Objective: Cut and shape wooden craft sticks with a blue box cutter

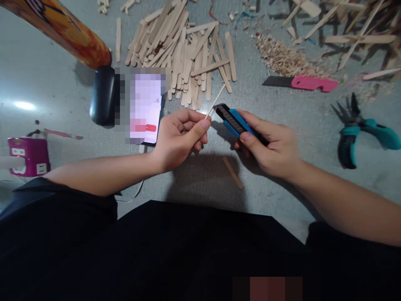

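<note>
My left hand [180, 136] is closed in a pinch on a thin wooden sliver [215, 101] that points up and to the right. My right hand [271, 146] is closed around a blue and black utility knife [235, 121], whose tip sits just beside the sliver's lower end. Both hands hover above the grey floor in front of my dark lap. A single wooden stick [232, 172] lies on the floor below the hands.
A large pile of wooden craft sticks [184, 46] lies ahead. Wood shavings [283, 56], a pink-handled knife [302, 82] and teal pliers [360, 131] are to the right. A phone [144, 106], a black object [102, 95], an orange tube [62, 29] and a magenta box [28, 155] sit left.
</note>
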`<state>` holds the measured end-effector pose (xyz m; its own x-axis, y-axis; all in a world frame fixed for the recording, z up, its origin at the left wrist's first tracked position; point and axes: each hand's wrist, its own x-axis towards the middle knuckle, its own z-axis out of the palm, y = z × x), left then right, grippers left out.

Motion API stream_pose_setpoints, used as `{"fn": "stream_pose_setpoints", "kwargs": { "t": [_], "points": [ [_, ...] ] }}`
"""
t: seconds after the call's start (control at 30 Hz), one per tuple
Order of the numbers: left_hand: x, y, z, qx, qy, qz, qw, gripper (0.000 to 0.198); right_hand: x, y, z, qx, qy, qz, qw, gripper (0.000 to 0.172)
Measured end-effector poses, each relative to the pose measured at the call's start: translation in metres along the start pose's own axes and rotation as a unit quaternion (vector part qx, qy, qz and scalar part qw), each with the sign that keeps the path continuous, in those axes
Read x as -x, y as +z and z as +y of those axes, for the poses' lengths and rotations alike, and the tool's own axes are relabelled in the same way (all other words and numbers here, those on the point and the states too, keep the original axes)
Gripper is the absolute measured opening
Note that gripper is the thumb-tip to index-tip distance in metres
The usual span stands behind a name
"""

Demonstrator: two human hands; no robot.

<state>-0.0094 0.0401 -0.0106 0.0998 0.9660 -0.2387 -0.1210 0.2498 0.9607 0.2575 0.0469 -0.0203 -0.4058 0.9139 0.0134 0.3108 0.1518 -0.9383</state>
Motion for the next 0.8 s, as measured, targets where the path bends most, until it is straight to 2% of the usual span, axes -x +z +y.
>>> {"fn": "stream_pose_setpoints", "kwargs": {
  "t": [0.27,0.57,0.8],
  "points": [
    [-0.0013,-0.0006,-0.0001,0.005,0.001,0.002,1.000,0.050,-0.0019,-0.0007,-0.0008,0.011,-0.023,-0.009,1.000,0.050],
    [-0.0015,-0.0005,-0.0017,-0.025,0.014,0.010,1.000,0.044,-0.0031,-0.0023,-0.0040,-0.015,-0.002,-0.018,1.000,0.049],
    [-0.0012,-0.0009,-0.0012,-0.035,0.031,0.006,0.999,0.049,-0.0033,-0.0032,-0.0035,-0.025,0.005,-0.016,1.000,0.048]
  ]
}}
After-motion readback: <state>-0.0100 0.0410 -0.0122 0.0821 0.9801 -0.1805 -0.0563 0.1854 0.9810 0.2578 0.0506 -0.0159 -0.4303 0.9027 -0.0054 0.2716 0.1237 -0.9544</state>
